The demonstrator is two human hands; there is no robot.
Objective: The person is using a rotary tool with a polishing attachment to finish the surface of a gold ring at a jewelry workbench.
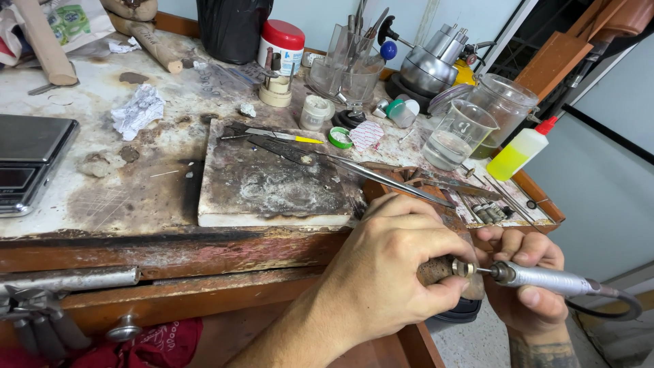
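Pretty beat-up wooden worktop (136,204) here, and right at its front edge the left hand (388,272) is curled tight around a small ring-like piece (464,268), while the right hand (528,283) grips a silver rotary handpiece (552,278) with its tip touching that piece. Further back sit a scorched soldering block (272,184) with long tweezers (368,174) across it, then a glass beaker (458,136) and a yellow squeeze bottle (519,151).

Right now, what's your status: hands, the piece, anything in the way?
Left hand pinches a small metal piece at the bench's front edge. Right hand grips the rotary handpiece, tip on the piece. Long tweezers lie just behind, not blocking.
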